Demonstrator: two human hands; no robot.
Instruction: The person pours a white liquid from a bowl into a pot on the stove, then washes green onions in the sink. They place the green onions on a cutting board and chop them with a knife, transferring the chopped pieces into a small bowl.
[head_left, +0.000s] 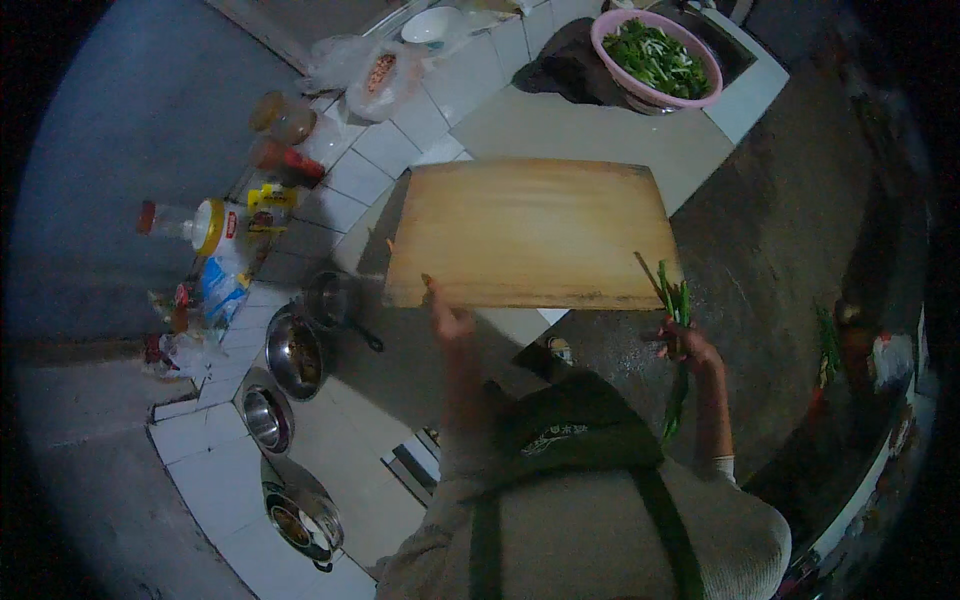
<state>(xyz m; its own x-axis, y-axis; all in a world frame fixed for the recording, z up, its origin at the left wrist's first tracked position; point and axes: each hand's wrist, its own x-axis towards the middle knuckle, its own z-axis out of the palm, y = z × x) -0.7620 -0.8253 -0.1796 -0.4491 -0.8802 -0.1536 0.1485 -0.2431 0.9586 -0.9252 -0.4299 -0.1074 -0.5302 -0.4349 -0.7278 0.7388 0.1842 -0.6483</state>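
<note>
A bare wooden cutting board (532, 232) lies before me on the counter. My right hand (688, 343) is closed around a bunch of long green stalks (679, 304), beside the board's near right corner; the stalks' tops overlap that corner and their lower part hangs below my fist. At the near left edge of the board is my left hand (452, 322), blurred, with a small brownish tip at its fingers; whether it holds something cannot be told. Cut leafy greens (656, 60) fill a pink basin (600, 37) at the back right.
Metal bowls (276, 352) and a small dark pan (330, 296) stand left of me, with a steel pot (334, 517) nearer. Jars (281, 120), a bottle (169, 220) and packets line the wall. A plastic bag (381, 82) of small pinkish pieces lies at the back left.
</note>
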